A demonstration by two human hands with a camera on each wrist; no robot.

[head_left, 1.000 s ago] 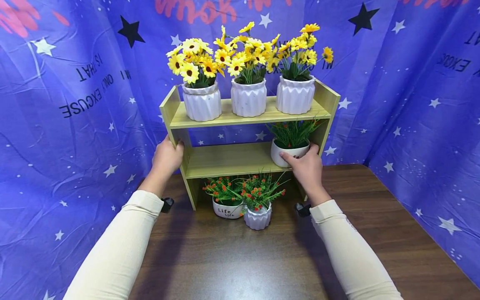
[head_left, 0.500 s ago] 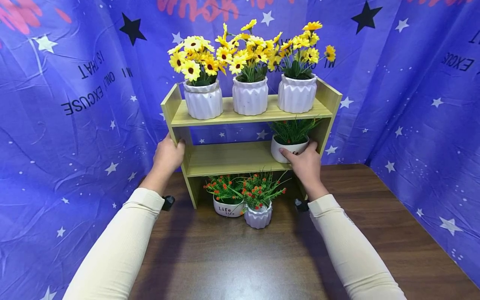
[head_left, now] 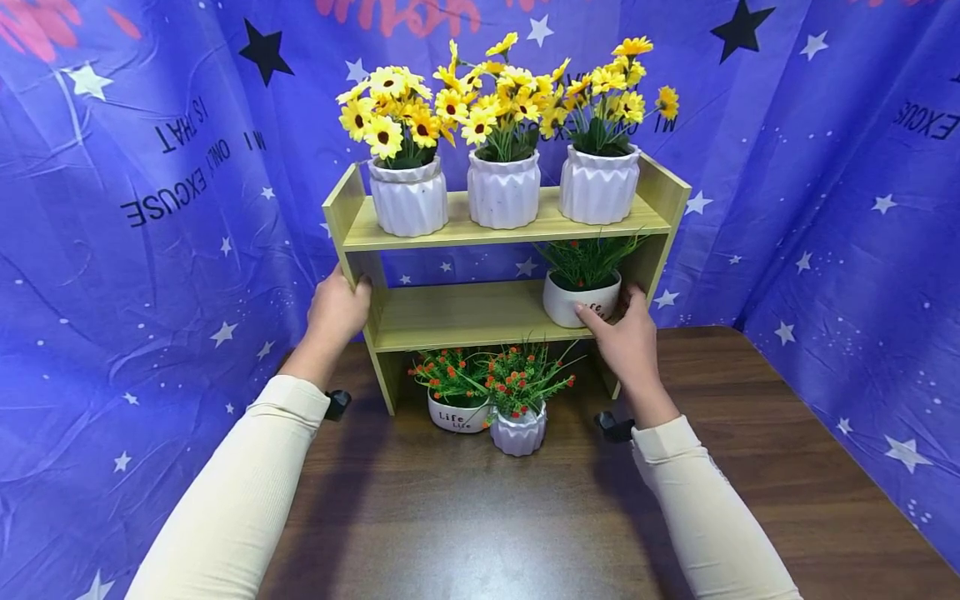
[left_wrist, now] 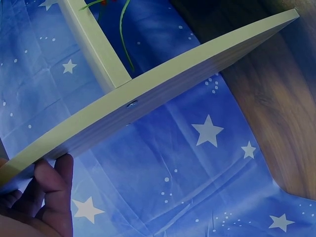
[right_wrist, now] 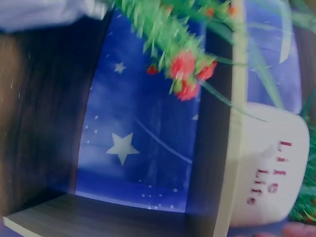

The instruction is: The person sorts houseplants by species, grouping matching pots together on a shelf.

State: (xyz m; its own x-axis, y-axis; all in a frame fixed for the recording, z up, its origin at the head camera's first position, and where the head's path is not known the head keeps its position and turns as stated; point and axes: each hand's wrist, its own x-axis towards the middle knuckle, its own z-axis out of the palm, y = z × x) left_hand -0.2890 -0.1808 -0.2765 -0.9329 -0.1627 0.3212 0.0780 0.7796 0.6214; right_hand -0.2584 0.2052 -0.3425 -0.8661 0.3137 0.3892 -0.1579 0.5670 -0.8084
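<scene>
A wooden shelf (head_left: 457,315) stands on the table, and my left hand (head_left: 336,310) grips its left side panel, thumb inside. The left wrist view shows curled fingers (left_wrist: 53,185) against that panel's outer face. On the middle board, at the right end, sits a white oval flowerpot (head_left: 564,302) with grass-like leaves and "Life" lettering. My right hand (head_left: 626,333) is spread around its right side. The thumb lies in front of the pot; the other fingers are apart from it, near the right panel. The right wrist view shows the pot (right_wrist: 269,163) with fingertips just below.
Three white fluted pots (head_left: 504,193) of yellow flowers line the top board. Beneath the middle board, an oval "Life" pot (head_left: 456,415) and a small fluted pot (head_left: 519,433), both with red-flowered greenery, stand on the brown table (head_left: 480,517). A blue star-printed curtain (head_left: 847,167) hangs behind.
My right hand has loosened from the oval flowerpot and shifted right, its fingers spreading. The pot stays on the middle board. My left hand keeps its grip on the side panel.
</scene>
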